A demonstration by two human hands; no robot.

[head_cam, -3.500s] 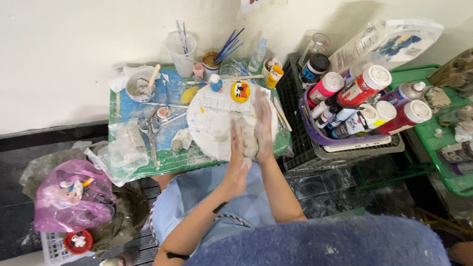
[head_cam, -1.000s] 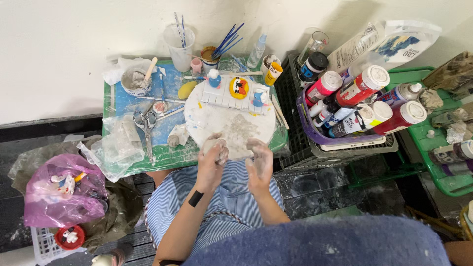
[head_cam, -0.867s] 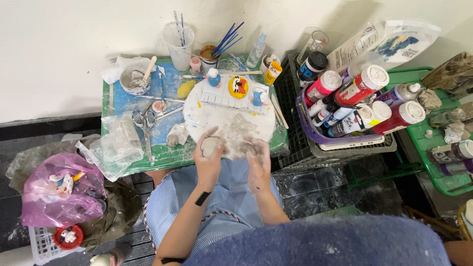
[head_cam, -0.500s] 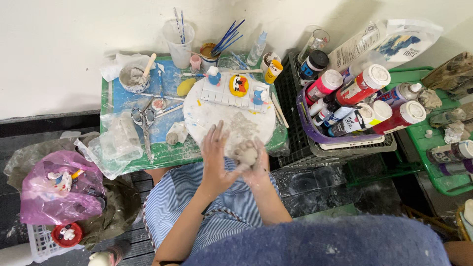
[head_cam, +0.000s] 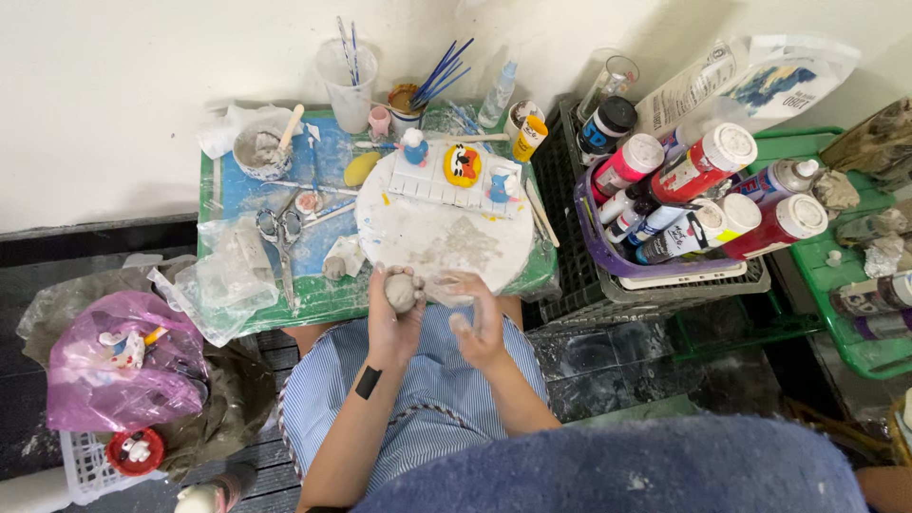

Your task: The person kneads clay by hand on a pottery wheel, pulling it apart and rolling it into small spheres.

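Note:
My left hand (head_cam: 391,318) cups a grey ball of clay (head_cam: 400,292) at the near edge of the round white board (head_cam: 446,233). My right hand (head_cam: 478,318) is just to its right, palm up and fingers spread, with a small pale bit of clay on the palm. Both hands hover over my lap in a blue striped apron (head_cam: 418,399). On the far side of the board stand small painted clay figures: blue ones (head_cam: 413,147) and an orange one (head_cam: 463,164).
The green table (head_cam: 313,294) carries scissors (head_cam: 280,237), a plastic bag (head_cam: 223,280), a bowl with a stick (head_cam: 261,150) and cups of brushes (head_cam: 347,71). A purple basket of paint bottles (head_cam: 693,204) stands to the right. A pink bag (head_cam: 119,366) lies on the floor at left.
My hands rolled clay on the board, then lifted it and pressed it between both palms. Now they have parted; the left keeps the ball and the right has opened.

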